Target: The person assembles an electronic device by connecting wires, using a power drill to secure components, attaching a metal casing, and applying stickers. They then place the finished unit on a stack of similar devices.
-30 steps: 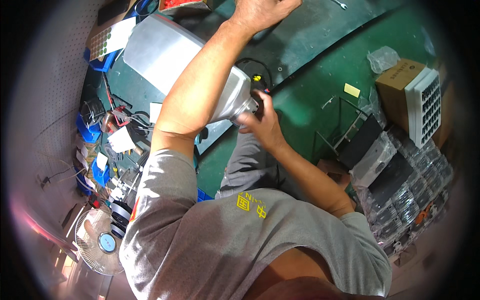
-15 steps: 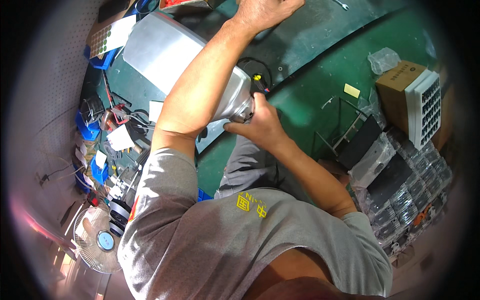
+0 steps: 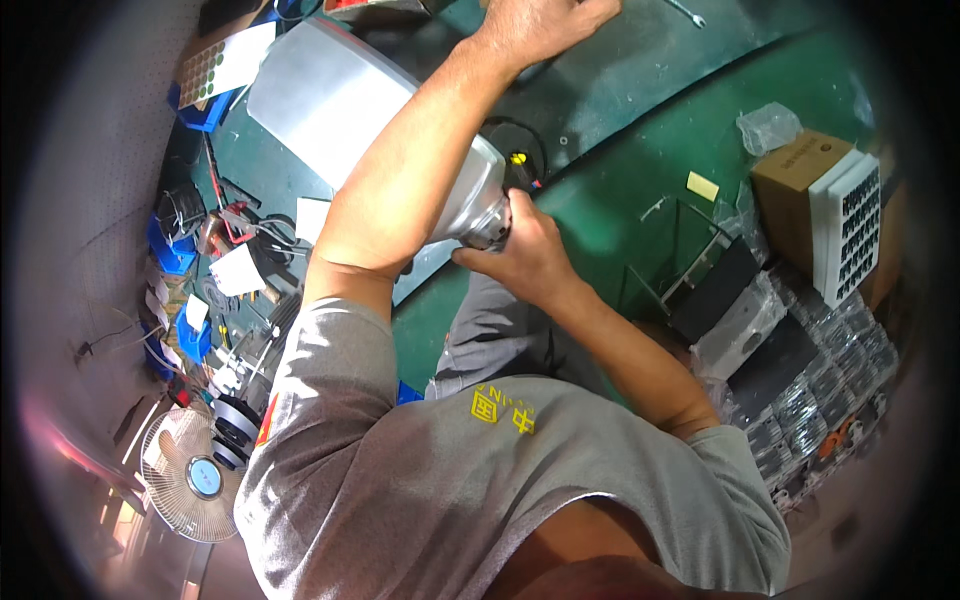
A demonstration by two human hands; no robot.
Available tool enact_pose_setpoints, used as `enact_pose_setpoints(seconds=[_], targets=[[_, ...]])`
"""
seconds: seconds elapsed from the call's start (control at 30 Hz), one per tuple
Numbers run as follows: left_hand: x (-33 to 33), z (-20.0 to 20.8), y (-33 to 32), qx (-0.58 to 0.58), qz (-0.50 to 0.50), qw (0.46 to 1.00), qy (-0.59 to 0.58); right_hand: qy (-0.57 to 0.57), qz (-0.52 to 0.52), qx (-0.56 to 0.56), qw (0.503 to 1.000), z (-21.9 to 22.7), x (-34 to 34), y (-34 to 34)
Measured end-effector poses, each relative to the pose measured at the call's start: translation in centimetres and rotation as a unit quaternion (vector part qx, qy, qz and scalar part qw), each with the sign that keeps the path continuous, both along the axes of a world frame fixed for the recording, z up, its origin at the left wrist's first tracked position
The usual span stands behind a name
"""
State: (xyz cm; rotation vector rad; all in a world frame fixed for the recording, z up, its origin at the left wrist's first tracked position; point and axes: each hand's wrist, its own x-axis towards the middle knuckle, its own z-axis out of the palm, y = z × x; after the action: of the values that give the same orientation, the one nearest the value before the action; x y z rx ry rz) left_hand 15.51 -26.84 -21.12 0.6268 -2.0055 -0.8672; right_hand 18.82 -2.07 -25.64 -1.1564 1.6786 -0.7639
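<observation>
A long, smooth, silver-grey metal housing [image 3: 330,110], shaped like a street lamp head, lies slantwise on the green work table. My right hand [image 3: 528,250] is closed round its narrow near end, thumb on one side and fingers on the other. Across the housing reaches my left arm, hiding its middle. Beyond it, at the top edge of the picture, my left hand [image 3: 545,28] has its fingers curled. The frame cuts that hand off, and what it holds, if anything, is hidden. A black cable with a yellow connector [image 3: 517,159] lies beside the housing.
A wrench [image 3: 687,12] lies at the far right of the table [image 3: 620,220]. To the right stand a cardboard box [image 3: 800,165] and several plastic-wrapped dark parts [image 3: 800,410]. Tools, cables and blue bins [image 3: 172,250] crowd the left, with a fan [image 3: 190,475] nearer me.
My left hand has shifted slightly to the right along the top edge. The right hand keeps its grip on the housing's end, with hardly any movement.
</observation>
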Motion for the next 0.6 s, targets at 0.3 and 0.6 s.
enact_pose_setpoints(seconds=[0.3,0.6], targets=[[-0.3,0.0,0.1,0.032,0.006,0.998,-0.056,-0.522,0.050,0.241,0.817,-2.8,-3.2,-2.6],[-0.1,-0.2,0.2,0.044,0.009,0.998,-0.052,-0.180,0.005,0.099,0.979,-1.1,-0.8,-1.4]])
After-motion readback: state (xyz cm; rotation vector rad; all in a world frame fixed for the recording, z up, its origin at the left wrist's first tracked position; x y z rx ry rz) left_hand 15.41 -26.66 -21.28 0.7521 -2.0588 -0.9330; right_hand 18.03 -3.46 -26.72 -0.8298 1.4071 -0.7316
